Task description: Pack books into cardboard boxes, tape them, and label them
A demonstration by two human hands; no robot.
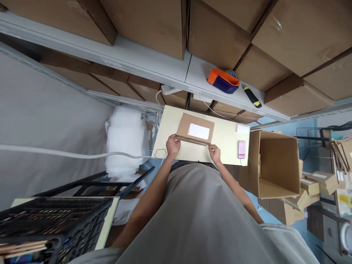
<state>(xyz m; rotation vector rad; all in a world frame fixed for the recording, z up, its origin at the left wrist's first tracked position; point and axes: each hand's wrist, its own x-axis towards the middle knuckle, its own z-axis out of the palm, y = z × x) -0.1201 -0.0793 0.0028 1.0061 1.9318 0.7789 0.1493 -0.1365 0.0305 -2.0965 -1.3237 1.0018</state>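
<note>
Left hand: the left hand [173,145] is drawn in narrow at the near left corner of the parcel [195,121], fingers bent around its edge.
Right hand: thumb and fingertips of the right hand [214,153] pinch the near right corner.
Parcel: flat brown cardboard with a white label [198,131] on its top face, over the left-middle part of the pale table [225,146] and slightly turned to it.
Table right end: a phone [241,150] with a lit pinkish screen, and beyond it a small white item [243,128] – too small to tell what.
Shelf: an orange and blue tape dispenser [223,80] and a black and yellow cutter [251,96] lie on the grey shelf [165,69], large cartons behind them.
Right side: an open carton [277,165] stands just beside the table, smaller boxes past it.
Left side: stacked white wrapping [126,143], and nearer the body a black crate [60,220].
In the way: a white cable [82,154] runs in to the table's near left corner; nothing covers the parcel's top.
Arms: both reach forward from either side of the body, wrists low – hands well apart along the near edge.
</note>
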